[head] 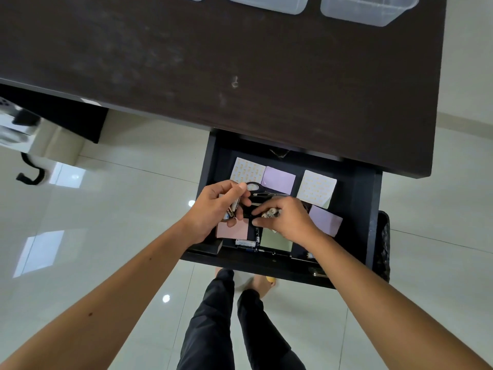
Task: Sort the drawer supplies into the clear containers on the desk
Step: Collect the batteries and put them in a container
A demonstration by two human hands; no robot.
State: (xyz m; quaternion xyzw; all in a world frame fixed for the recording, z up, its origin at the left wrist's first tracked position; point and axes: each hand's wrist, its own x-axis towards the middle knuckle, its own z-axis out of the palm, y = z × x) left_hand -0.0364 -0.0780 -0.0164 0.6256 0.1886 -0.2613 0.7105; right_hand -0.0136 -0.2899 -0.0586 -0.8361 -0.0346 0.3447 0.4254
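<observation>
Fingers of the left hand (216, 209) curl round a few batteries (232, 209), held over the open drawer (357, 209); fingers of the right hand (286, 218) bend down and pinch a small silvery item (270, 212) — what it is cannot be told.

The dark wooden desk (240, 62) fills the upper part of the view. At its far edge stand clear containers; one in the middle (269, 2) and one to the right (370, 9) show best, and both are well apart from the hands. The drawer hangs open below the desk's near edge.

Inside it lie square note pads: two patterned white ones (316, 188), a lilac one (278, 180) between them, another lilac pad (326, 220) just beside the right hand, a pink pad (232, 231) under the left hand, and a pale green pad (274, 240) near the front. Black-handled scissors (260, 190) lie between the two hands — partly hidden by them. More batteries (245, 243) rest at the drawer's front, between the pink and green pads.
</observation>
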